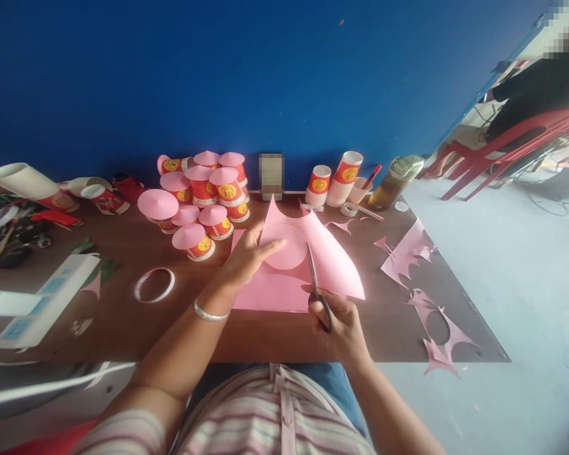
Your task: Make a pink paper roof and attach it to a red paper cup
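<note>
My left hand (249, 256) grips a sheet of pink paper (334, 259) by its left side, thumb on top. A round outline marks a circle (284, 249) on it, and the sheet is cut along the circle's right side. Through the handles of a pair of scissors (312, 268) go the fingers of my right hand (339, 322), with the blades at the circle's right edge. Beneath lies another pink sheet (265, 294), flat on the brown table (180, 335). The fingers' far sides are hidden.
Red paper cups with pink cone tops (188, 237) stand at the back left. Pink offcuts (408, 253) lie along the right edge. A tape ring (154, 285) and power strip (45, 303) are at left; a jar (391, 183) stands back right. A person sits on a red chair (526, 139).
</note>
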The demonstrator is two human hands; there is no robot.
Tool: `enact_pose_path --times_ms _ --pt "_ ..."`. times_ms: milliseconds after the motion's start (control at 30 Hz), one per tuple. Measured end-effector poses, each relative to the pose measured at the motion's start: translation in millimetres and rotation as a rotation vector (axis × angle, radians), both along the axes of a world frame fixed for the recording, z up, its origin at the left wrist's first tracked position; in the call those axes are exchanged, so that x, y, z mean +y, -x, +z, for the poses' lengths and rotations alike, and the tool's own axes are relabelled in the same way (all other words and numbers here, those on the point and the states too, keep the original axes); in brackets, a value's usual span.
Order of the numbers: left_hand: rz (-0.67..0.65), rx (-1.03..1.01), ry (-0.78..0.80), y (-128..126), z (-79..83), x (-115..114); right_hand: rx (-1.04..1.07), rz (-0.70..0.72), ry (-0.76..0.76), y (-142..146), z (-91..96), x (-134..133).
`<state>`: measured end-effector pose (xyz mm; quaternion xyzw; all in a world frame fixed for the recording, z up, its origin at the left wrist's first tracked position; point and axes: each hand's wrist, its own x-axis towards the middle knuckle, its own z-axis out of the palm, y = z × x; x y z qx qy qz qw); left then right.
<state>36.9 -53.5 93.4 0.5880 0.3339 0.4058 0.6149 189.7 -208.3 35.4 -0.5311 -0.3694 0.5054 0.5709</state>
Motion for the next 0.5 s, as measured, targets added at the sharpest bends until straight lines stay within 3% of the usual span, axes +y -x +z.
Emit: enact_pose_path --times_ms 200,500 --pt "-0.005 0.151 -0.066 0.5 2.4 -3.3 0.012 -0.018 -0.002 1.9 -0.2 0.6" --pt "-0.110 0.136 -0.043 1.0 6.8 -3.0 0.051 -0.028 0.043 3.0 3.3 1.2"
